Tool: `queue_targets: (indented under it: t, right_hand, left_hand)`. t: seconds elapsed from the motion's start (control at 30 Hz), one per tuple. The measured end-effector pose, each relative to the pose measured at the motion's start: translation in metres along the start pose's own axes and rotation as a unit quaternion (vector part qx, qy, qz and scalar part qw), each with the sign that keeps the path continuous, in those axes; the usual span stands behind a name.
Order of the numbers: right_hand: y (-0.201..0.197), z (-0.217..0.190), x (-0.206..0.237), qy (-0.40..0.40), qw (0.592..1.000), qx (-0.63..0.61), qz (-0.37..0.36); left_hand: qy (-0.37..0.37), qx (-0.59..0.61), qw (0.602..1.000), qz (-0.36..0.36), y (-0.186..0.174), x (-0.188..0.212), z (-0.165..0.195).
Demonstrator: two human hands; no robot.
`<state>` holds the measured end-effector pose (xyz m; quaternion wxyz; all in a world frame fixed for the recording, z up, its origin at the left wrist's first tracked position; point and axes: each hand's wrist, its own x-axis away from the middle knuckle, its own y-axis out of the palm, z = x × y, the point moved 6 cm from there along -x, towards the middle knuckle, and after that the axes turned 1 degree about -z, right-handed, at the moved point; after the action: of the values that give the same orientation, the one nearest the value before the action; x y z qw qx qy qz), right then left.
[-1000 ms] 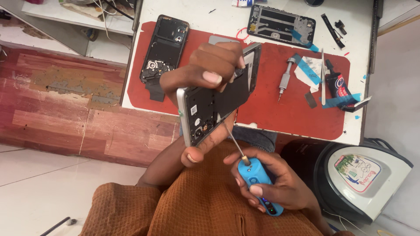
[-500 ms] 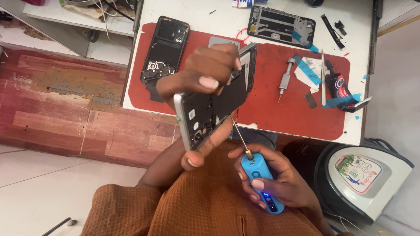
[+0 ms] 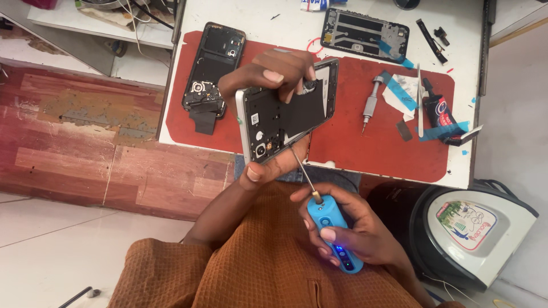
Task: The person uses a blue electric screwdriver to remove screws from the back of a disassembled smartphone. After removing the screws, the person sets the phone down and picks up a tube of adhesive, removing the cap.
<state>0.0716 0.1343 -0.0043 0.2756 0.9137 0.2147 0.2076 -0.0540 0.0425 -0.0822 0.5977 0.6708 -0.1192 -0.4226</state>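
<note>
Two hands work: left hand [image 3: 268, 85] grips opened phone [image 3: 285, 117], right hand [image 3: 348, 228] clasps blue screwdriver [image 3: 334, 234] below it.

Left hand [image 3: 268, 108] is raised in front of the chest, fingers [image 3: 274, 74] curled over the top, thumb [image 3: 254, 171] pressing from below in a firm pinch. Left forearm runs down toward the body. Right hand [image 3: 348, 228] sits low by the chest, wrapped shut, thumb on top.
</note>
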Motion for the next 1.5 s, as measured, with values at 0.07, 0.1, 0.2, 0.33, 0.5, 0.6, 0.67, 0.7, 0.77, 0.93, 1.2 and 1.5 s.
queue_targets:
  t: [0.07, 0.1, 0.2, 0.33, 0.5, 0.6, 0.67, 0.7, 0.77, 0.93, 1.2, 1.5]
  right_hand:
    - [0.0, 0.0, -0.001, 0.0, 1.0, 0.001, -0.003]
    - [0.001, 0.001, -0.001, 0.001, 1.0, 0.001, -0.004]
    - [0.0, 0.001, -0.001, 0.002, 1.0, -0.007, 0.008]
    - [-0.001, 0.003, -0.001, 0.004, 1.0, -0.007, 0.01]
    - [-0.003, 0.004, -0.002, -0.005, 1.0, -0.006, 0.01]
    - [-0.005, 0.003, -0.002, -0.009, 1.0, -0.012, 0.014]
    - [-0.008, 0.003, -0.002, -0.004, 1.0, 0.003, 0.028]
    - [-0.009, 0.003, -0.002, 0.0, 0.999, 0.011, 0.035]
    - [-0.005, 0.003, 0.0, -0.009, 1.0, -0.005, 0.019]
    - [-0.003, 0.004, 0.001, -0.009, 1.0, -0.007, 0.006]
    - [-0.004, 0.003, 0.001, -0.009, 1.0, -0.009, 0.004]
    - [-0.005, 0.004, 0.001, 0.0, 1.0, 0.002, 0.01]
  left_hand:
    - [-0.005, 0.01, 1.0, 0.002, -0.001, 0.0, 0.001]
    - [-0.007, 0.015, 1.0, 0.003, -0.001, 0.001, 0.0]
    - [-0.013, 0.021, 1.0, 0.005, -0.002, 0.002, 0.0]
    - [-0.016, 0.031, 0.999, 0.013, -0.005, 0.006, 0.001]
    - [0.026, -0.107, 0.994, 0.02, -0.003, 0.007, 0.005]
    - [0.06, -0.192, 0.979, 0.023, 0.002, 0.006, 0.008]
    - [0.072, -0.218, 0.973, 0.023, 0.005, 0.004, 0.009]
    - [0.078, -0.228, 0.97, 0.023, 0.006, 0.004, 0.01]
    - [0.087, -0.245, 0.965, 0.024, 0.005, 0.004, 0.009]
    - [0.118, -0.284, 0.951, 0.024, -0.006, 0.009, 0.007]
    - [0.085, -0.183, 0.979, -0.02, -0.009, -0.001, 0.008]
    - [0.047, -0.115, 0.992, -0.01, 0.0, 0.003, 0.008]
